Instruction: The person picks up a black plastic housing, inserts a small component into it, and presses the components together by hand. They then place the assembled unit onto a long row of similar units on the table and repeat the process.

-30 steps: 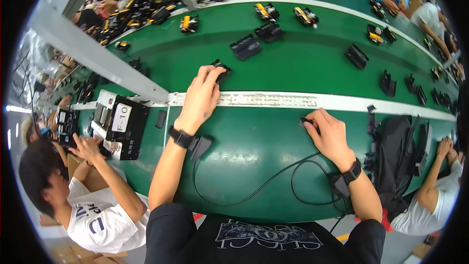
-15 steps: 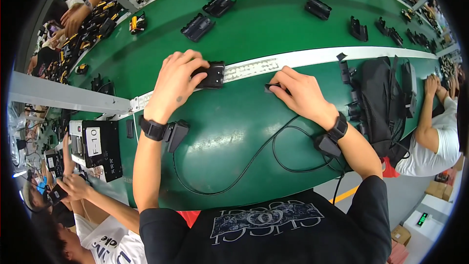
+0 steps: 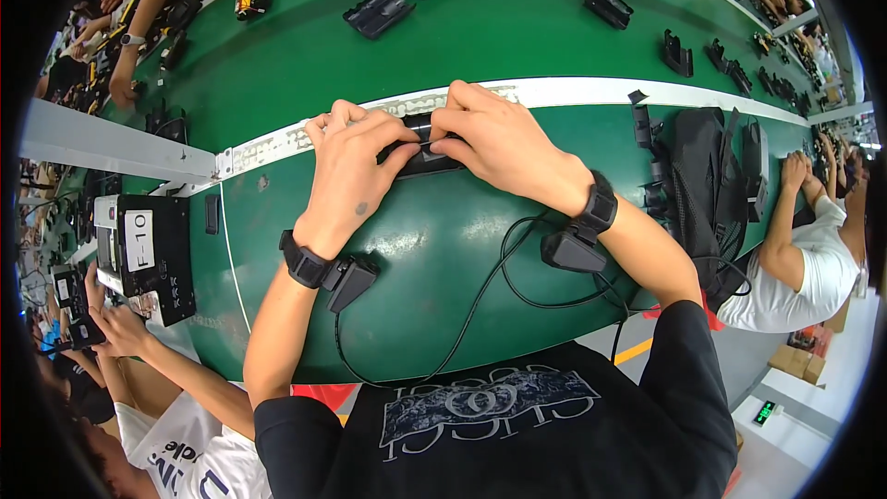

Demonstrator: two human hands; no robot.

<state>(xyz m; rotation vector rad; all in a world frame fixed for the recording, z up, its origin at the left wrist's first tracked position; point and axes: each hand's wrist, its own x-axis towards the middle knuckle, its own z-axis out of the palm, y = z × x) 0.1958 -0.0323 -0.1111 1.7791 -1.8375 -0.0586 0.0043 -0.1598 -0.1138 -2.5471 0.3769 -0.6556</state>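
1. The black case (image 3: pixel 430 165) is on the desk (image 3: pixel 434 286), between both hands, just near the white strip (image 3: pixel 573 91). Its long side seems to run left to right.
2. The left hand (image 3: pixel 356 152) is bent, thumb and fingers holding the case's left end.
3. The right hand (image 3: pixel 504 134) touches it too, thumb close to fingers; I can't tell if it grips. Neither hand is nearer.
4. At left, a black box (image 3: pixel 176 268) has a white label (image 3: pixel 139 240) with dark writing.
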